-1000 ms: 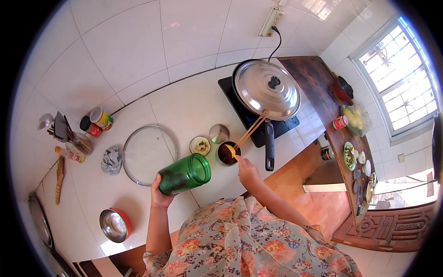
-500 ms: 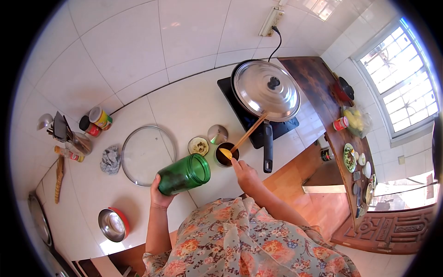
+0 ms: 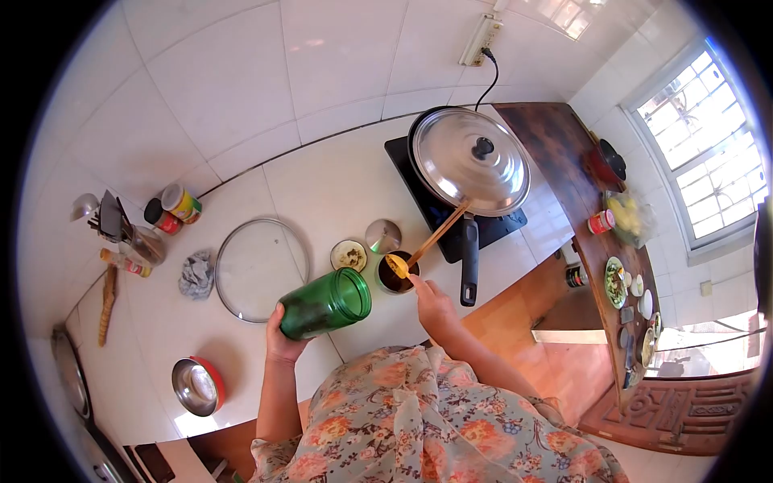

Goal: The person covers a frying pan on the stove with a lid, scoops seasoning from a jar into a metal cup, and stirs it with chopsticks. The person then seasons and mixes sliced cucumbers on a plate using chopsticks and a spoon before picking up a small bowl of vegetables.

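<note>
Jar [image 3: 322, 306] gripped in left hand [image 3: 283, 338], tilted rightward above the counter [image 3: 338, 177]: translucent green, ridged at the open neck. Yellow spoon [image 3: 398, 266], dark-flecked, pinched in right hand [image 3: 435, 304], at mouth of dark-filled cup [image 3: 382, 283].

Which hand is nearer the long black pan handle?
Right. The right hand, holding a small yellow spoon, is just left of the handle; the left hand, gripping a translucent green cylindrical jar, is farther left.
</note>
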### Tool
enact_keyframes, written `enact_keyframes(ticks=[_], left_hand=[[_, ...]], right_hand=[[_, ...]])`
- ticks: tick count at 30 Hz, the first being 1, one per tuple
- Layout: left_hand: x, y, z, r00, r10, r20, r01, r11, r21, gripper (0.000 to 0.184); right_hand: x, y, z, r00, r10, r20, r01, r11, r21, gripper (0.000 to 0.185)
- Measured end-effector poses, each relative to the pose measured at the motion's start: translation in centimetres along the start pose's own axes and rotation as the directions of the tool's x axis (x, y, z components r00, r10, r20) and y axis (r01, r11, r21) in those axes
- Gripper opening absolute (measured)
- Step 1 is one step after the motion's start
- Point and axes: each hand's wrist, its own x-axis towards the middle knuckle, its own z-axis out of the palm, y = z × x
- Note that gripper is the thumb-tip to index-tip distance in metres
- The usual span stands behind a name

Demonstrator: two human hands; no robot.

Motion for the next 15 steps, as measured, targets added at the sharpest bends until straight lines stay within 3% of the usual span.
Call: enact_keyframes(ticks=[1, 2, 3, 4, 5, 7, 9, 11, 12, 13, 15], left_hand=[[0.1, -0.1, -0.2, 1.000, 0.004, -0.008, -0.004, 1.000, 0.001, 0.059], [0.3, -0.1, -0.3, 1.000, 0.006, 0.018, -0.006, 1.000, -0.007, 0.060], [0.4, -0.1, -0.5, 0.999, 0.009, 0.044, -0.008, 1.000, -0.016, 0.060], [0.4, 0.0, -0.4, 0.999, 0.014, 0.035, -0.013, 1.000, -0.017, 0.060], [0.5, 0.1, -0.2, 0.998, -0.010, 0.054, 0.013, 0.999, -0.046, 0.058], [0.6, 0.1, 0.2, 0.998, -0.024, 0.060, 0.029, 0.996, -0.081, 0.056], [0.8, 0.2, 0.8, 0.995, -0.019, 0.100, 0.024, 0.998, -0.050, 0.054], [0.9, 0.3, 2.1, 0.993, -0.001, 0.122, 0.006, 0.999, -0.043, 0.053], [1.0, 0.3, 2.6, 0.989, -0.019, 0.147, 0.023, 1.000, -0.020, 0.053], [1.0, 0.3, 2.9, 0.985, -0.040, 0.169, 0.039, 0.999, 0.005, 0.054], [1.1, 0.3, 3.8, 0.988, -0.043, 0.149, 0.035, 0.998, 0.054, 0.057]], right_hand=[[0.2, -0.4, -0.4, 1.000, -0.001, 0.004, 0.001, 1.000, 0.008, 0.033], [0.8, -1.4, -1.3, 0.980, 0.183, 0.084, -0.200, 0.936, 0.290, 0.030], [1.3, -2.5, -2.3, 0.920, 0.329, 0.214, -0.392, 0.757, 0.523, 0.028], [2.2, -3.9, -3.5, 0.841, 0.391, 0.374, -0.540, 0.566, 0.622, 0.024], [2.8, -4.7, -4.5, 0.839, 0.387, 0.383, -0.543, 0.563, 0.623, 0.024], [3.8, -5.7, -5.5, 0.698, 0.271, 0.663, -0.693, 0.487, 0.531, 0.024], [4.2, -6.1, -4.9, 0.651, 0.257, 0.714, -0.723, 0.496, 0.481, 0.022], [4.5, -6.4, -3.9, 0.729, 0.127, 0.673, -0.423, 0.857, 0.296, 0.020], [4.5, -6.0, -2.8, 0.826, -0.061, 0.561, -0.112, 0.956, 0.270, 0.022], [4.5, -6.0, -2.2, 0.822, -0.066, 0.566, -0.112, 0.955, 0.273, 0.022], [4.8, -5.9, -1.2, 0.705, -0.247, 0.665, 0.270, 0.960, 0.071, 0.023]])
